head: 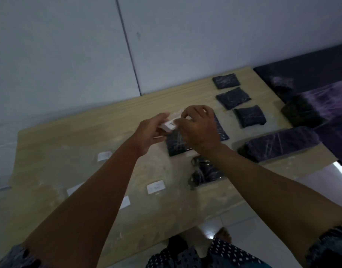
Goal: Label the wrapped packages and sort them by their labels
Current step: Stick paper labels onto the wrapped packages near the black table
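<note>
Hands meet above a wooden tabletop (69, 144): the left hand (150, 132) grips a white label stack (171, 125), its long axis running left-right, while the right hand (198, 128) pinches its top label, over a dark wrapped package (177, 144).

Pale matt wood table (69, 144) — dark packages (250, 116) in glossy plastic wrap, white paper labels (155, 187).

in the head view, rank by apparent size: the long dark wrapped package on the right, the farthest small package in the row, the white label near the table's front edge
1. Long wrapped package, clearly largest.
2. Farthest small package.
3. White label, smallest, though it lies nearer the camera.
</note>
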The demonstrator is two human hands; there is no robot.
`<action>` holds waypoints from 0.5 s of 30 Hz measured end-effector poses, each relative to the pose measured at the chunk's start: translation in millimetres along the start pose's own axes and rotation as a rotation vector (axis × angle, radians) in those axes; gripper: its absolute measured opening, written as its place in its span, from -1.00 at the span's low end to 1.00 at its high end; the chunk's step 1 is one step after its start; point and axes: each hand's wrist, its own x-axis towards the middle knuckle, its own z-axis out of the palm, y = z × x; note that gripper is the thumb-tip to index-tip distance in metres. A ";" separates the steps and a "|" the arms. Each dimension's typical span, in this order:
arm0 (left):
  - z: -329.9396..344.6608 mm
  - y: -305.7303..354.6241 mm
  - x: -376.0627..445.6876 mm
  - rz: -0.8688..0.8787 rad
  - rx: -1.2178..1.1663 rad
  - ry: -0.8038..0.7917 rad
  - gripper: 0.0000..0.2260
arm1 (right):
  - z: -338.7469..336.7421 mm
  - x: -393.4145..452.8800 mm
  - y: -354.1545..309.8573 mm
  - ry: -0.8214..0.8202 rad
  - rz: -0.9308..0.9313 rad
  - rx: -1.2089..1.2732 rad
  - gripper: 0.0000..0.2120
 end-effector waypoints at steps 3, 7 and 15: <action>27.8 2.4 0.2 0.080 0.064 0.066 -0.89 | -21.9 -11.8 18.9 -0.038 0.031 0.037 -0.84; 75.2 6.3 -4.6 0.176 0.133 0.085 -0.92 | -57.1 -37.9 56.6 -0.098 0.167 0.121 -0.62; 193.7 8.8 -18.5 0.490 0.396 0.090 -0.84 | -131.6 -78.3 145.3 -0.123 0.689 0.490 -0.36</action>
